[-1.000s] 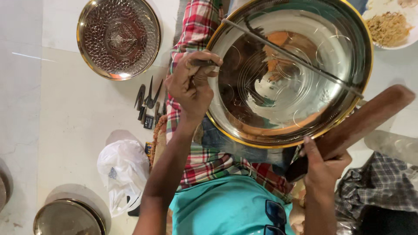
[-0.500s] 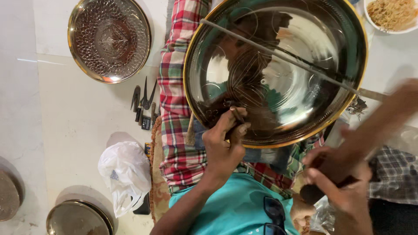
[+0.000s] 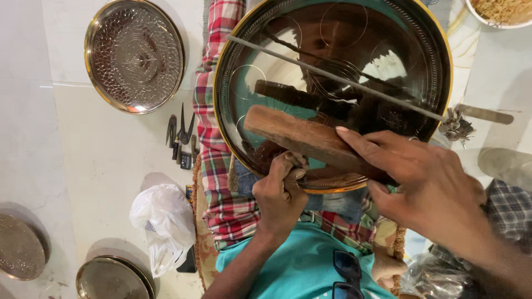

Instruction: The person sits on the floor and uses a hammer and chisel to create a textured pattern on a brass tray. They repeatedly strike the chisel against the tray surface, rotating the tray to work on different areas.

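Observation:
A large round brass plate [image 3: 438, 61] with a mirror-like face rests on my lap, over checked red cloth. A thin metal rod [image 3: 310, 65] lies slantwise across it. My left hand [image 3: 279, 194] is clenched at the plate's near rim, its fingertips pinched on a small tool that is mostly hidden. My right hand [image 3: 429, 185] grips a long brown wooden block [image 3: 302, 135], held flat above the plate's lower half, just over my left fingers.
On the white floor to the left are a hammered round metal plate [image 3: 134, 54], pliers and small tools [image 3: 182, 138], a white plastic bag [image 3: 163, 221] and two more plates [image 3: 113, 278] [image 3: 19, 246]. A bowl of pale strands [image 3: 501, 11] sits top right.
My left hand came down from the plate's upper left to its near rim. My right hand swung the wooden block from the right side in over the plate.

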